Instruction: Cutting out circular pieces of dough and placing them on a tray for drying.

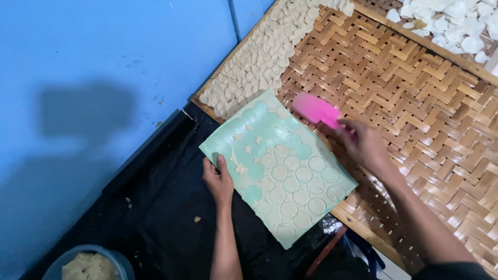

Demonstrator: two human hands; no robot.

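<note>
A pale green board [223, 144] lies tilted across the edge of a woven bamboo tray [415, 103]. Round cut dough discs [290, 181] cover most of the board, with small scraps between the empty circles. My left hand [219, 181] presses on the board's near left edge, thumb on top. My right hand [363, 145] grips a pink scraper [315, 110], its blade blurred just above the board's far right edge.
Rows of pale dough discs [259, 62] lie along the tray's left edge. A second tray with white pieces [456, 26] sits at top right. A blue wall [104, 62] is on the left. Black sheeting [171, 207] covers the floor. A bowl of dough [88, 265] sits bottom left.
</note>
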